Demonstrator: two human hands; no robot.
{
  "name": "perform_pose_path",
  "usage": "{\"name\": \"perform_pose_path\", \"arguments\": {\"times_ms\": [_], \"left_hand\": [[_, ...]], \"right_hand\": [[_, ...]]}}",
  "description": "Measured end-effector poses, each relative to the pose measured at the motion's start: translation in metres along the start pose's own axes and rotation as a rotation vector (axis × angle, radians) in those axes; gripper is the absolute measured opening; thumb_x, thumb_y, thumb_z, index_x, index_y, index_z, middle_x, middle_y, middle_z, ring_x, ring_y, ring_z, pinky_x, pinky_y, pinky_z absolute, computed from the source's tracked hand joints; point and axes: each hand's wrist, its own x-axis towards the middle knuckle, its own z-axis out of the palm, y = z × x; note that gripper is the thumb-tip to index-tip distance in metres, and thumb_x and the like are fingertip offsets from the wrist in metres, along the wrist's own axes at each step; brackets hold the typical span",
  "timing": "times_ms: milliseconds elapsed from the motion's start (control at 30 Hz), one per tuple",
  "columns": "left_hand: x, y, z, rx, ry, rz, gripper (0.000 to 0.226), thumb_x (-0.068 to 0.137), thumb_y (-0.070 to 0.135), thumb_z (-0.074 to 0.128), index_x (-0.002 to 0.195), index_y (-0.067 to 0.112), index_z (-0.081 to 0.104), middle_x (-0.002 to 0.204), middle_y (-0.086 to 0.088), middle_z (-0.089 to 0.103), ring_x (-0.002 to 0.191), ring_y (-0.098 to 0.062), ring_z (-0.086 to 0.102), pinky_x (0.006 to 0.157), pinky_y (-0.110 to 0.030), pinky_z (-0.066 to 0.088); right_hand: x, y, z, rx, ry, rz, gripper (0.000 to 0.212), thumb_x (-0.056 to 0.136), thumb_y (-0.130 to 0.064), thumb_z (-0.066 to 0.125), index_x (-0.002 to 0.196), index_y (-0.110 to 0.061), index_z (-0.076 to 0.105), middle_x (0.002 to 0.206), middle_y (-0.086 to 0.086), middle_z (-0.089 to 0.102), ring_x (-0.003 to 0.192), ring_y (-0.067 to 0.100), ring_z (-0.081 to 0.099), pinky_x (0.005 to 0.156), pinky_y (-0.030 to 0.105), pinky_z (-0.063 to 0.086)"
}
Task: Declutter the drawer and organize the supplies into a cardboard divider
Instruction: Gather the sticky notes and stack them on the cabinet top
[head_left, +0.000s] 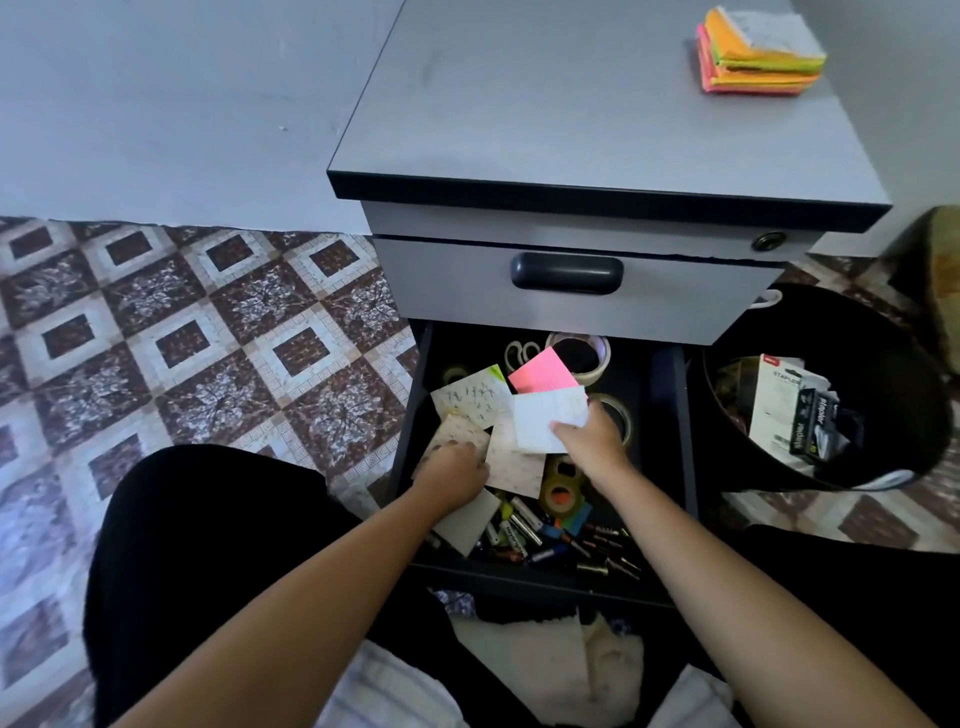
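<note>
The lower drawer (670, 395) of a grey cabinet is pulled out and cluttered. Loose paper notes lie in it: a pink sticky note (543, 371), a scribbled pale note (470, 397) and a beige card (514, 462). My right hand (595, 441) pinches a white note (545, 421) over the pile. My left hand (452, 470) grips a speckled beige note (457, 441) at the drawer's left side. Tape rolls (558, 483), batteries and markers (519, 527) fill the front of the drawer. Scissors (519, 352) and a wide tape roll (582, 353) lie at the back.
A stack of neon sticky notes (756, 52) sits on the cabinet top (519, 104). The upper drawer (566, 273) is closed. A black bin (883, 364) at the right holds stapler packaging (795, 405). Patterned floor tiles (182, 338) spread to the left. My knees flank the drawer.
</note>
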Motion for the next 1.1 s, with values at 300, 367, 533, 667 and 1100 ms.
{"name": "perform_pose_path", "arguments": {"times_ms": [300,367,533,667,1100], "left_hand": [[0.009,0.031,0.012,-0.106,0.084,-0.129,0.044,0.091,0.025,0.052,0.129,0.006,0.039,0.119,-0.013,0.057,0.108,-0.030,0.055,0.080,-0.031,0.038],[0.010,0.032,0.005,-0.215,0.097,-0.042,0.037,0.093,0.019,0.050,0.127,0.007,0.042,0.113,-0.015,0.060,0.100,-0.031,0.057,0.072,-0.030,0.041],[0.004,0.030,-0.021,-0.509,-0.031,0.197,0.025,0.093,0.006,0.049,0.117,0.007,0.057,0.096,-0.009,0.062,0.084,-0.022,0.055,0.059,-0.024,0.040],[0.000,0.022,-0.031,-0.753,-0.289,0.231,0.022,0.092,0.003,0.053,0.111,0.008,0.063,0.095,-0.004,0.064,0.086,-0.015,0.059,0.067,-0.019,0.050],[0.020,0.006,-0.033,0.907,0.053,0.296,0.051,0.091,0.014,0.050,0.137,0.004,0.031,0.142,-0.019,0.029,0.133,-0.034,0.029,0.106,-0.047,0.030]], "right_hand": [[-0.017,0.018,-0.049,0.093,-0.034,-0.011,0.028,0.086,-0.020,0.064,0.106,-0.014,0.046,0.103,0.001,0.057,0.088,0.017,0.059,0.056,0.027,0.051],[-0.021,0.022,-0.050,0.053,-0.090,-0.070,0.027,0.088,-0.022,0.062,0.109,-0.014,0.049,0.105,0.003,0.061,0.090,0.018,0.061,0.066,0.029,0.051],[-0.028,0.020,-0.045,-0.192,-0.224,-0.244,0.027,0.091,-0.025,0.058,0.113,-0.012,0.051,0.116,0.001,0.049,0.104,0.017,0.055,0.086,0.028,0.044],[-0.031,0.019,-0.043,-0.128,-0.274,-0.172,0.032,0.089,-0.027,0.061,0.114,-0.018,0.042,0.111,-0.001,0.053,0.096,0.013,0.056,0.076,0.026,0.044],[-0.030,0.024,-0.053,-0.161,-0.099,-0.105,0.025,0.090,-0.017,0.056,0.114,-0.009,0.052,0.108,0.005,0.059,0.095,0.018,0.055,0.073,0.030,0.041]]}}
